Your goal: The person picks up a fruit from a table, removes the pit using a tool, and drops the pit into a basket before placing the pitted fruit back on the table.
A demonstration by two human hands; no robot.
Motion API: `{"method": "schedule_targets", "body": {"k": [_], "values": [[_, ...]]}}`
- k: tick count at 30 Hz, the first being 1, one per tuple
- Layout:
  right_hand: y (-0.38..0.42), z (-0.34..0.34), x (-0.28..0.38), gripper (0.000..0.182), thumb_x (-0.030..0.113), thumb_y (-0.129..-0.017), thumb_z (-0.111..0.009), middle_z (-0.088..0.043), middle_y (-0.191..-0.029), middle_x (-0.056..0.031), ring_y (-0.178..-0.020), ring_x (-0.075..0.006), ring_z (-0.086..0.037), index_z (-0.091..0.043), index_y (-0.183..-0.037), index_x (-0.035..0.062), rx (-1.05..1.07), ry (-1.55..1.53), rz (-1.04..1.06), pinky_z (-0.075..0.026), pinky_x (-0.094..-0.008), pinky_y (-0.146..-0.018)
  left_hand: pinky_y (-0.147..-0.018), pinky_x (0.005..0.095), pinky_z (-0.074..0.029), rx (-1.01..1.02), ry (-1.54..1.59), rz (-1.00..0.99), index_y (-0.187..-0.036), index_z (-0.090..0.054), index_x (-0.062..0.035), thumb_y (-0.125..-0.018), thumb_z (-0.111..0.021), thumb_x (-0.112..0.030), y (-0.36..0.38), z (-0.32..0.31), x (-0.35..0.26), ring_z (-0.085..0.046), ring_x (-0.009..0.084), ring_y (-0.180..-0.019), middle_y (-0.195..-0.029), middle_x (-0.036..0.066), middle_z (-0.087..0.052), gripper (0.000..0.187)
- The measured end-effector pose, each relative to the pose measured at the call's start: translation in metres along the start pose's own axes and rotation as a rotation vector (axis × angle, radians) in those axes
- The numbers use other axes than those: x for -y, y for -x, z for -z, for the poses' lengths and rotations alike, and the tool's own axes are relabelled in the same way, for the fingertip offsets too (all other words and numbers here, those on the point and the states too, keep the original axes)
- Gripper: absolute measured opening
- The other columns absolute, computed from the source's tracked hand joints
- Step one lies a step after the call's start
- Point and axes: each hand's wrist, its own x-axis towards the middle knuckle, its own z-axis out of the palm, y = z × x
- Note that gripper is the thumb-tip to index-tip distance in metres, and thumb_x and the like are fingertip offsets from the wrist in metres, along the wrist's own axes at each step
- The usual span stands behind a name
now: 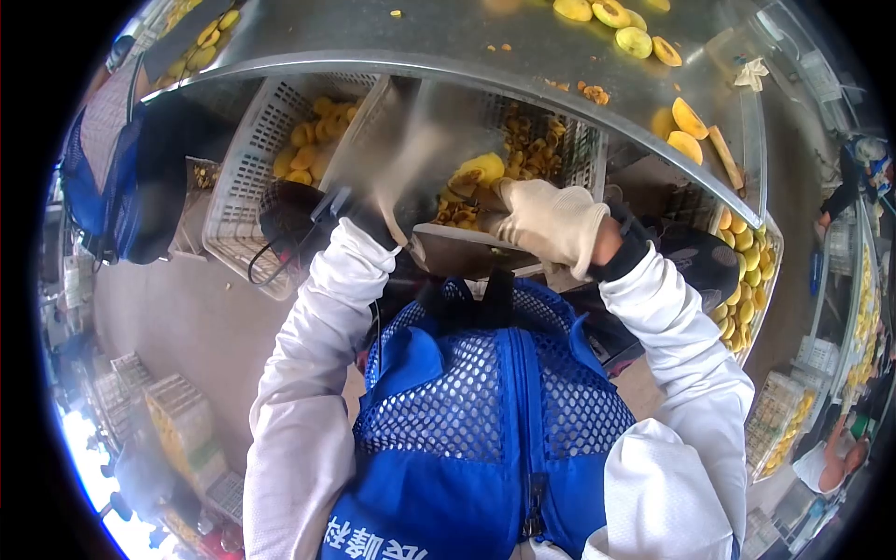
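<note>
My right hand (551,221), in a beige glove, is closed, with a yellow peach piece (481,171) at its fingertips. Any tool inside the grip is hidden. Motion smears my left hand (403,159), also gloved, so its fingers and whatever they may hold do not show clearly. It is to the left of the peach piece, over the crates. Beneath my right hand lies a crate (581,154) with orange-brown pits and scraps (532,140). Left of my left hand, a white crate (245,154) contains yellow peach pieces (313,140).
A metal table (448,42) edges the space ahead, bearing peach halves (635,41) and a wooden-handled piece (725,157). Another crate of peaches (747,271) stands at right. A person in blue (103,187) is close on the left. Stacked crates (182,425) stand behind at left.
</note>
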Motion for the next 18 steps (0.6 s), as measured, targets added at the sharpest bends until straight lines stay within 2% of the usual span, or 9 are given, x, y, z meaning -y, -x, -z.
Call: {"method": "schedule_targets", "body": {"k": [2,3,6,9,12,14,16,17,18], "values": [[0.009,0.017,-0.003,0.025,0.019,-0.093,-0.060,-0.056,-0.069,-0.0007,-0.063,-0.0046,-0.051,-0.062,-0.110,0.0009,0.348,-0.704,-0.115,-0.041,-0.0203,-0.052,-0.093,0.0368,-0.052,0.010,0.054,0.052,-0.122,-0.060,0.0007,-0.064,-0.073,0.003,0.002,0.001,0.000,-0.064,0.0344,-0.104,-0.113,0.018,-0.066,0.060],[0.005,-0.005,-0.007,0.026,0.024,-0.095,-0.062,-0.053,-0.065,0.0030,-0.054,-0.0039,-0.047,-0.062,-0.105,-0.0001,0.194,-1.088,0.085,-0.039,-0.0204,-0.047,-0.093,0.0368,-0.053,-0.003,0.091,0.091,-0.124,-0.059,0.0006,-0.065,-0.072,0.004,0.003,0.000,0.000,-0.064,0.0330,-0.104,-0.113,0.018,-0.066,0.060],[0.013,-0.003,-0.005,0.030,0.026,-0.097,-0.060,-0.050,-0.061,0.0051,-0.048,-0.0024,-0.044,-0.061,-0.104,-0.0029,0.304,-1.354,-0.160,-0.036,-0.0190,-0.044,-0.092,0.0368,-0.054,-0.092,0.304,0.293,-0.127,-0.057,0.0004,-0.069,-0.072,0.006,0.011,-0.004,0.006,-0.064,0.0287,-0.104,-0.116,0.016,-0.064,0.060],[0.014,-0.022,-0.014,0.034,0.031,-0.099,-0.060,-0.049,-0.060,0.0063,-0.044,-0.0009,-0.040,-0.062,-0.106,-0.0020,0.379,-1.643,-0.058,-0.033,-0.0168,-0.040,-0.092,0.0368,-0.055,-0.217,0.652,0.642,-0.130,-0.054,0.0002,-0.074,-0.071,0.009,0.008,-0.020,0.015,-0.065,0.0244,-0.104,-0.118,0.015,-0.063,0.060],[0.011,-0.043,-0.013,0.035,0.035,-0.100,-0.059,-0.045,-0.057,0.0059,-0.037,-0.0005,-0.033,-0.061,-0.107,0.0003,0.290,-1.897,-0.060,-0.030,-0.0162,-0.034,-0.090,0.0381,-0.057,-0.432,0.604,0.350,-0.139,-0.043,-0.0006,-0.082,-0.070,0.006,0.004,-0.032,-0.023,-0.064,0.0243,-0.105,-0.121,0.015,-0.060,0.063],[0.004,-0.049,-0.019,0.034,0.034,-0.101,-0.056,-0.041,-0.055,0.0062,-0.033,-0.0008,-0.027,-0.059,-0.108,0.0011,0.669,-2.330,0.005,-0.027,-0.0164,-0.030,-0.090,0.0405,-0.059,-0.557,0.793,0.395,-0.143,-0.034,0.0003,-0.087,-0.070,0.003,0.001,-0.038,-0.018,-0.064,0.0259,-0.106,-0.119,0.016,-0.058,0.067],[0.010,-0.054,-0.019,0.035,0.036,-0.101,-0.056,-0.039,-0.056,0.0066,-0.032,-0.0016,-0.023,-0.059,-0.110,0.0022,0.521,-2.216,0.095,-0.025,-0.0162,-0.029,-0.089,0.0387,-0.058,-0.527,0.655,0.206,-0.141,-0.037,0.0023,-0.088,-0.068,0.002,-0.003,-0.032,-0.020,-0.064,0.0249,-0.106,-0.117,0.018,-0.060,0.062],[0.014,-0.045,-0.014,0.035,0.036,-0.101,-0.056,-0.040,-0.057,0.0066,-0.032,-0.0014,-0.024,-0.058,-0.110,0.0022,0.451,-2.156,0.155,-0.025,-0.0161,-0.029,-0.089,0.0371,-0.056,-0.453,0.061,0.140,-0.140,-0.037,0.0039,-0.087,-0.070,0.000,0.004,-0.020,-0.010,-0.065,0.0273,-0.106,-0.115,0.019,-0.062,0.063],[0.016,-0.041,-0.011,0.036,0.037,-0.101,-0.056,-0.040,-0.057,0.0066,-0.033,-0.0011,-0.025,-0.058,-0.111,0.0021,0.385,-2.092,0.217,-0.026,-0.0160,-0.029,-0.089,0.0371,-0.056,-0.456,0.052,0.143,-0.140,-0.037,0.0039,-0.087,-0.070,0.000,0.014,-0.012,-0.005,-0.065,0.0273,-0.106,-0.115,0.019,-0.062,0.063]]}}
